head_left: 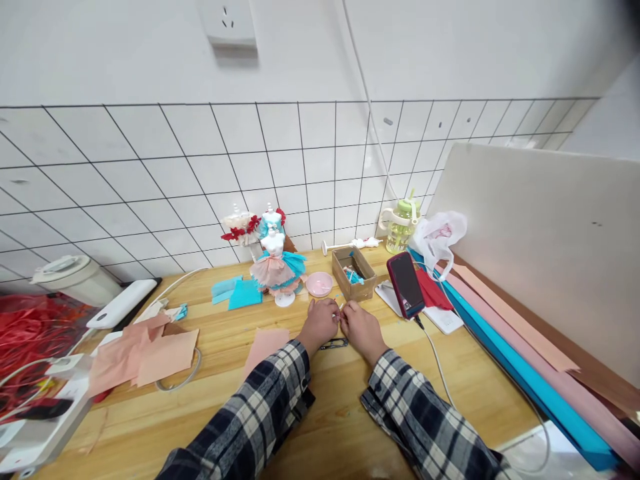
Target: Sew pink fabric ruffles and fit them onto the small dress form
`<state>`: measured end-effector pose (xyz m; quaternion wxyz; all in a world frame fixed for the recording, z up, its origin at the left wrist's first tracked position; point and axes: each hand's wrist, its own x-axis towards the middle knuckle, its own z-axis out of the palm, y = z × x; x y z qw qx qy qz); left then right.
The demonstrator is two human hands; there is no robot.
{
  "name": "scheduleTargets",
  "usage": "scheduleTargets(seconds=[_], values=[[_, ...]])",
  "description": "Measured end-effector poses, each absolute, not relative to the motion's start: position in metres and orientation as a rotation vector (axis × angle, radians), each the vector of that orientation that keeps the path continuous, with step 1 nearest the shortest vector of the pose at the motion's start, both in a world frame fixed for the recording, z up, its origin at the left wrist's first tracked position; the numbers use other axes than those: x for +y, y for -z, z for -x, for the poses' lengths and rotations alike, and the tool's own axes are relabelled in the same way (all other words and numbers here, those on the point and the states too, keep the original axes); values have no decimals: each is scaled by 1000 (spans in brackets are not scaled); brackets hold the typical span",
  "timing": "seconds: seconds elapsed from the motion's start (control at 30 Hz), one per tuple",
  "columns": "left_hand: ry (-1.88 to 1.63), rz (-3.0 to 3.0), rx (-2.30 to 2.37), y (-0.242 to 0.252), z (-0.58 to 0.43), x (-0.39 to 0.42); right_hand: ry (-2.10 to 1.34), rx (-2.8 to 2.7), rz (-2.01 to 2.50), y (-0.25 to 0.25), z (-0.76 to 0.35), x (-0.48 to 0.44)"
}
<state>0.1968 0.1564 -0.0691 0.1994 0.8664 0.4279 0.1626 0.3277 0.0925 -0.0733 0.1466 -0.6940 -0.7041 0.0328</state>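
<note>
My left hand (321, 325) and my right hand (362, 331) meet above the table, fingers curled and pinched together. Something tiny and pale seems to be between the fingertips, too small and hidden to name. Just below them lies a dark metal tool (334, 343), partly covered by the left hand. A pink sheet of paper (266, 347) lies beside my left wrist. Beyond the hands are a small pink bowl (319, 285) and a brown box (355, 285) holding blue scraps. Small white dress forms wear paper dresses; the nearest has a pink and blue skirt (277, 271).
Blue paper (245, 294) and peach sheets (167, 357) lie to the left, near a power strip (55, 427). On the right stand a propped phone (405, 285) with its cable, a green-lidded bottle (401, 227) and long paper rolls (520, 360). A tiled wall closes the back.
</note>
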Motion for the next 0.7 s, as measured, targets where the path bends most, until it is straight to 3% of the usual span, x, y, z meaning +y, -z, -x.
scheduleTargets(seconds=[0.47, 0.7], values=[[-523, -2320, 1300, 78, -200, 154, -217, -2043, 1892, 77, -323, 84], [-561, -2360, 1153, 81, -189, 156, -484, -1416, 1533, 87, -335, 85]])
